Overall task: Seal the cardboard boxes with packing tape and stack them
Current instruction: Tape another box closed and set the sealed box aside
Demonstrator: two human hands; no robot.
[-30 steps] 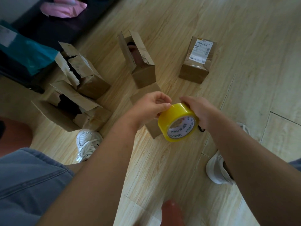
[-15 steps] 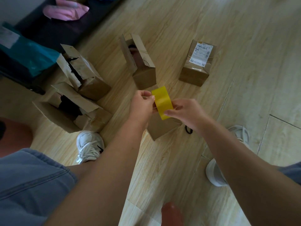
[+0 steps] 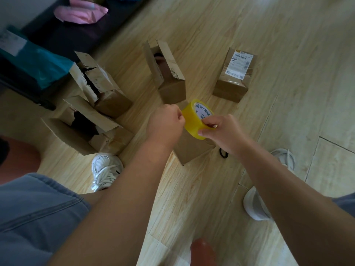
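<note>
A yellow roll of packing tape [image 3: 194,117] hangs in the air above a small cardboard box [image 3: 190,148] on the wooden floor. My right hand [image 3: 222,131] grips the roll by its rim and core. My left hand [image 3: 165,123] is curled at the roll's left edge, fingertips pinching at the tape surface. An open box with raised flaps [image 3: 167,77] stands behind the roll. A sealed box with a white shipping label [image 3: 234,77] stands to its right. Two torn open boxes lie at the left, one [image 3: 99,85] farther off and one [image 3: 84,131] nearer.
A black hair tie [image 3: 223,153] lies on the floor beside the small box. My white shoes [image 3: 104,169] [image 3: 257,204] flank the work spot. A dark low bench [image 3: 63,33] with teal and pink bags stands at the upper left.
The roll has turned in my hands: its printed core faced me, then it showed edge-on, and its core label faces up now. Both hands moved slightly up and away.
</note>
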